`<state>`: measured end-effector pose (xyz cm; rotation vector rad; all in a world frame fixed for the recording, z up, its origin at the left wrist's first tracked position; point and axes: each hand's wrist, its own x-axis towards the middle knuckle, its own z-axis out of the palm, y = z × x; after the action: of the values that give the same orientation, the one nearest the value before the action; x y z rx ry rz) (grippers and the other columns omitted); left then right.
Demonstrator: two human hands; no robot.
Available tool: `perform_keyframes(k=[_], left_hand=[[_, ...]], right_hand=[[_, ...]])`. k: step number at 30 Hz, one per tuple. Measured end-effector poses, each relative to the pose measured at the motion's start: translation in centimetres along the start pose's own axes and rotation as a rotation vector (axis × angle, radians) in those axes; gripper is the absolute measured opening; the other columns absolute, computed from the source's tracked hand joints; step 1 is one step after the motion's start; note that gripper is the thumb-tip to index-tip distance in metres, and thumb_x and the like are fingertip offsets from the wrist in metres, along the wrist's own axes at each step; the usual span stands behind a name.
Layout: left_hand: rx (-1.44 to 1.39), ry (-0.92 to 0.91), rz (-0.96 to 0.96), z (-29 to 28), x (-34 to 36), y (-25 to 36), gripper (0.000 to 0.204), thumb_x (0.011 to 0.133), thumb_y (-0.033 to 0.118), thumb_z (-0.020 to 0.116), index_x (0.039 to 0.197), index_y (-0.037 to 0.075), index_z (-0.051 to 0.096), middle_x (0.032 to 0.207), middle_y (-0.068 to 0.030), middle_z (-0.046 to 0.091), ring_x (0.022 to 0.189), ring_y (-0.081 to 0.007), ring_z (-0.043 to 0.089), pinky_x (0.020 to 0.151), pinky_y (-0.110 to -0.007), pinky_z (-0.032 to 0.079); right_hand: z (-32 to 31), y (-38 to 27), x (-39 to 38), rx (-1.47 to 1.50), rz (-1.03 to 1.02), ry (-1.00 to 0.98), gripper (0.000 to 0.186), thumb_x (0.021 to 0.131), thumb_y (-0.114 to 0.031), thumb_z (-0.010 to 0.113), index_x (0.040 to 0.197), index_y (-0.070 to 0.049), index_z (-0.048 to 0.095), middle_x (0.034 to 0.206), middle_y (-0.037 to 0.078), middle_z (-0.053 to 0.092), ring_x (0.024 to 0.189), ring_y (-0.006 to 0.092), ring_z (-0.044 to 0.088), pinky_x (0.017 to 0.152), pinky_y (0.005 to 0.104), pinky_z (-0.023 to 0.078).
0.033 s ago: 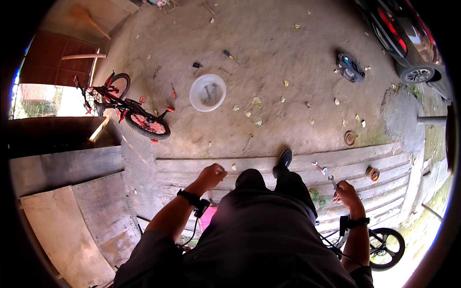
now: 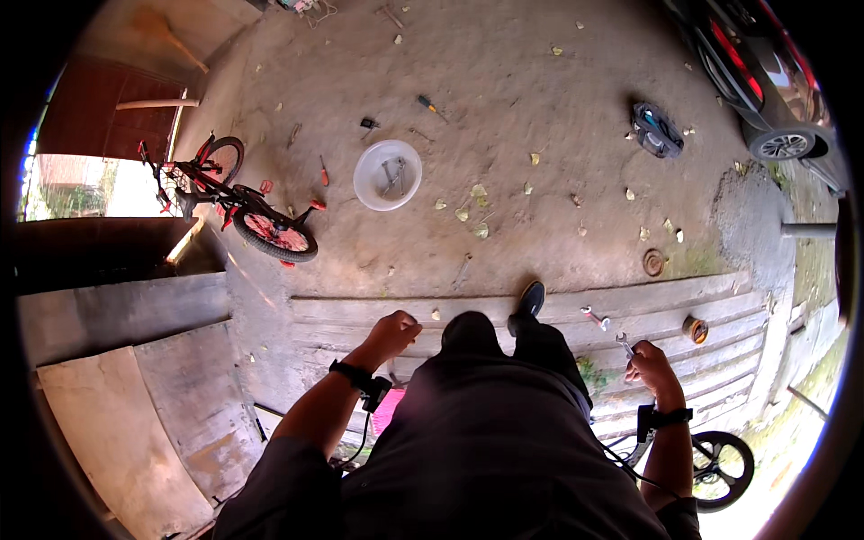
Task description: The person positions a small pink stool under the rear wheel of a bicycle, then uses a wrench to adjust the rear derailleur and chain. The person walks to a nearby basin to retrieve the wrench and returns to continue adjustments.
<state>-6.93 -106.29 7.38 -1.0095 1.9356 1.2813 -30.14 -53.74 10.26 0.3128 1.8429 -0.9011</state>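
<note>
My right hand (image 2: 652, 367) is closed around an open-end wrench (image 2: 623, 341), whose silver jaw sticks out beyond the fingers. Just past it, a red-and-silver tool (image 2: 594, 317) lies on the long pale steps (image 2: 405, 310). To the left of my knees, my left hand (image 2: 393, 335) hangs over the steps with its fingers curled together. Whatever those fingers hold, if anything, is hidden. Further ahead on the ground stands a white plastic basin (image 2: 363, 184), and metal wrenches (image 2: 393, 175) lie inside it.
A black-and-red bicycle (image 2: 238, 202) stands at the left. Near the basin lie an orange-handled screwdriver (image 2: 324, 171) and another screwdriver (image 2: 432, 108). A dark bag (image 2: 657, 130) and a parked car (image 2: 774, 108) are far right. A brown-topped can (image 2: 695, 329) sits on the steps; a black bicycle wheel (image 2: 723, 470) shows behind.
</note>
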Motion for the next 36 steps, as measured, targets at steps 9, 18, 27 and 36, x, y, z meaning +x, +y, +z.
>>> perform_keyframes(k=[9, 18, 27, 36], left_hand=[[-0.34, 0.074, -0.142, 3.9, 2.4, 4.4, 0.036, 0.09, 0.028, 0.064, 0.104, -0.005, 0.06, 0.089, -0.0143, 0.069, 0.076, -0.0195, 0.069, 0.065, -0.031, 0.054], [-0.563, 0.131, -0.143, 0.1, 14.4, 12.7, 0.033, 0.091, 0.026, 0.064, 0.103, -0.004, 0.059, 0.088, -0.0123, 0.068, 0.075, -0.0195, 0.068, 0.066, -0.031, 0.055], [-0.732, 0.179, -0.09, -5.5, 20.0, 20.8, 0.029, 0.094, 0.021, 0.06, 0.106, -0.005, 0.058, 0.089, -0.0147, 0.067, 0.079, -0.0222, 0.07, 0.067, -0.033, 0.057], [-0.876, 0.336, -0.313, -6.4, 23.6, 28.0, 0.03, 0.093, 0.022, 0.061, 0.107, -0.004, 0.058, 0.088, -0.0139, 0.067, 0.076, -0.0213, 0.069, 0.064, -0.031, 0.055]], right_hand=[[-6.0, -12.1, 8.9, -0.129, -0.022, -0.086, 0.016, 0.088, -0.021, 0.058, 0.092, -0.006, 0.062, 0.063, -0.001, 0.049, 0.054, 0.0088, 0.044, 0.047, 0.0261, 0.037], [-9.8, -28.0, 20.3, -0.234, -0.022, -0.122, 0.033, 0.097, -0.037, 0.054, 0.097, -0.008, 0.07, 0.063, 0.0, 0.051, 0.052, 0.01, 0.048, 0.047, 0.0256, 0.042], [-13.8, -41.2, 28.2, -0.349, -0.04, -0.177, 0.034, 0.096, -0.038, 0.058, 0.092, -0.006, 0.07, 0.071, 0.0, 0.056, 0.062, 0.0106, 0.052, 0.059, 0.0272, 0.047], [-16.2, -54.5, 36.8, -0.587, -0.196, -0.357, 0.029, 0.093, -0.033, 0.063, 0.095, -0.004, 0.067, 0.08, 0.003, 0.06, 0.07, 0.0135, 0.058, 0.064, 0.0293, 0.052]])
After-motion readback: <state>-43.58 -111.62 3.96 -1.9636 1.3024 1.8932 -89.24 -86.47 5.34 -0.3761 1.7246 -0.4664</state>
